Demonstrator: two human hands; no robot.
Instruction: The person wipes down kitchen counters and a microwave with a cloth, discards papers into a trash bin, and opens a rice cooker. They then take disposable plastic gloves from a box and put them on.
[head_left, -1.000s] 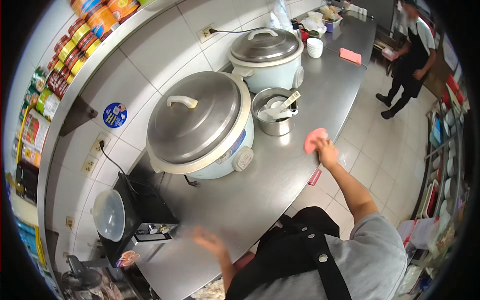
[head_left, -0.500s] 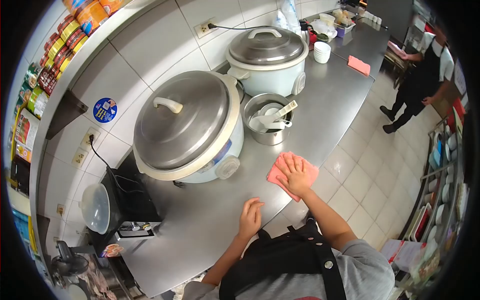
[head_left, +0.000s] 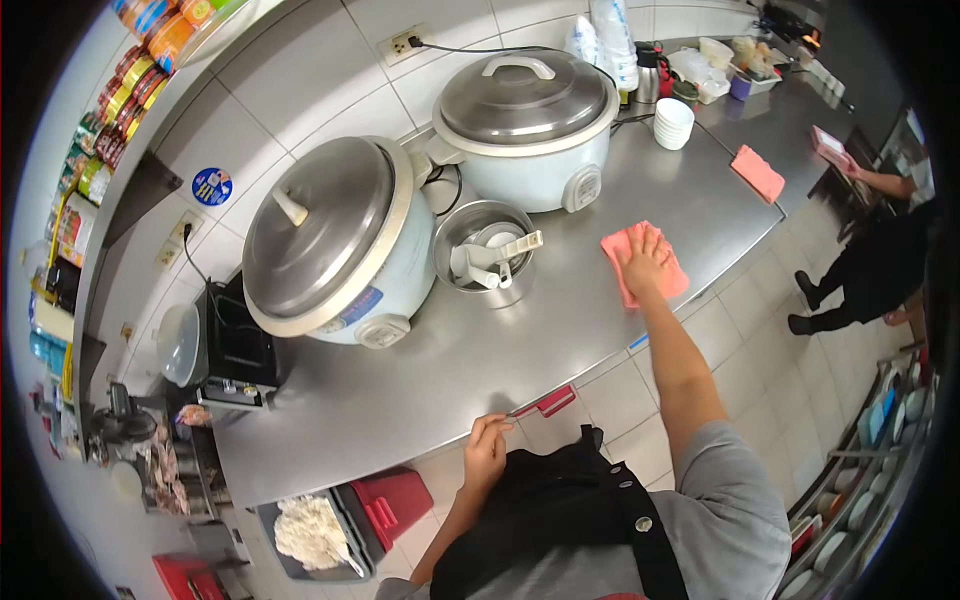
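Observation:
A folded pink cloth (head_left: 622, 262) lies on the steel counter near its front edge. My right hand (head_left: 648, 266) rests flat on top of it with the fingers spread, pressing it down. Closer to my body, my left hand (head_left: 487, 447) is at the counter's edge, fingers loosely bent and nothing visible in it; whether it touches the edge I cannot make out. Left of the cloth stands a metal pot (head_left: 512, 290) with white scoops (head_left: 518, 246) in it. Behind the pot are two large lidded rice cookers, one on the left (head_left: 395, 265) and one farther back (head_left: 530, 165).
A stack of white bowls (head_left: 673, 124) and a second pink cloth (head_left: 758, 174) are farther along the counter (head_left: 420, 400). A co-worker (head_left: 870, 250) stands at right holding a pinkish box. Below the counter sits a bin (head_left: 395, 505). Shelves of dishes (head_left: 860, 480) line the right.
My right hand has slid the pink cloth farther along the counter, away from my left hand. The view has shifted, bringing the bin below into sight. The co-worker's arm has come up.

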